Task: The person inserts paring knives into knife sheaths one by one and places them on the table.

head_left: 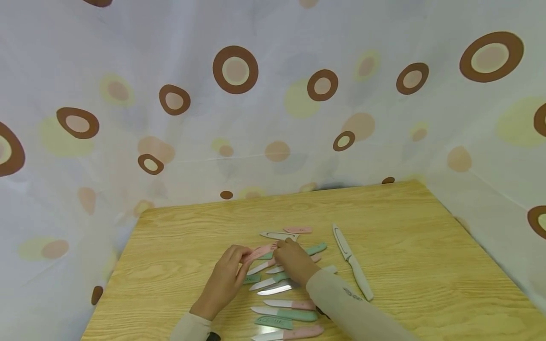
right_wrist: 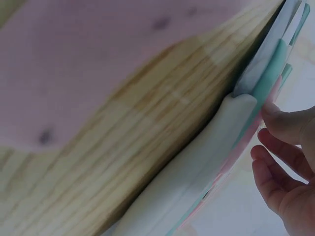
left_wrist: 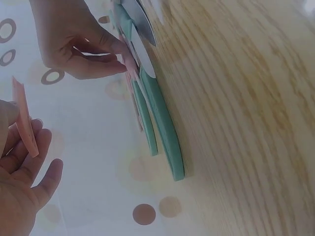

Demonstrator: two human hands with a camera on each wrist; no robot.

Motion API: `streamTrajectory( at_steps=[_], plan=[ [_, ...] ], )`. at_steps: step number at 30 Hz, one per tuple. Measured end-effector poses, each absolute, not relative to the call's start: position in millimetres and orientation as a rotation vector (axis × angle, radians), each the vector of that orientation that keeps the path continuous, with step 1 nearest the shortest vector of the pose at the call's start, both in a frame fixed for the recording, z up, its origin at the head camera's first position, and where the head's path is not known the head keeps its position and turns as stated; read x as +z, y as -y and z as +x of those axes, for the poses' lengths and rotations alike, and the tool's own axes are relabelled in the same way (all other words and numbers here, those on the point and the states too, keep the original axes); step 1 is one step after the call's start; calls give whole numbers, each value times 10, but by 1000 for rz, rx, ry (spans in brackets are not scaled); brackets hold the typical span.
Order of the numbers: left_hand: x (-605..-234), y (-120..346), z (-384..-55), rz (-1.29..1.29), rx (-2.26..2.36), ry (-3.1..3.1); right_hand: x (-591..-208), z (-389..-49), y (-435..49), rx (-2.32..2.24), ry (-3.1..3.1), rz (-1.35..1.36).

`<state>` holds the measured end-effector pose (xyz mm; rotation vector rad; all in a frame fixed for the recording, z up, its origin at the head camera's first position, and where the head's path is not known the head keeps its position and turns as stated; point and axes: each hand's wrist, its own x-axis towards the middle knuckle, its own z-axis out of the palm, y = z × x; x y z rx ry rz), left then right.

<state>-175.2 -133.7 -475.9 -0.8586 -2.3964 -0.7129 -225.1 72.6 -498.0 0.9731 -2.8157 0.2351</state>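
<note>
My left hand [head_left: 226,277] holds a pink knife sheath [head_left: 259,253] with lettering on it. In the left wrist view the sheath [left_wrist: 24,120] lies between thumb and fingers. Thumb and fingers of my right hand [head_left: 296,260] pinch a pink knife handle [left_wrist: 129,61] among the laid-out knives. The right wrist view has the thumb against the pink edge, beside a white handle [right_wrist: 187,162]. Close by lie a pink-handled knife [head_left: 258,268], a green-handled knife [head_left: 262,284] and a bare metal-looking blade [head_left: 275,289]. My right hand hides several handles.
On the wooden table [head_left: 405,227], a white knife [head_left: 353,263] lies apart at right. Behind the hands are a white sheath [head_left: 277,235] and a pink sheath [head_left: 298,230]. Nearer are a green knife [head_left: 298,314], a green sheath [head_left: 274,323] and a pink knife [head_left: 303,331]. A patterned curtain [head_left: 273,118] surrounds the table.
</note>
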Motion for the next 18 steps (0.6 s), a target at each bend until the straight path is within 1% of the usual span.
streamTrajectory(
  at_steps=[18],
  plan=[
    [-4843, 1377, -1751, -887, -666, 2392, -5019, -2329, -742, 275, 2858, 986]
  ],
)
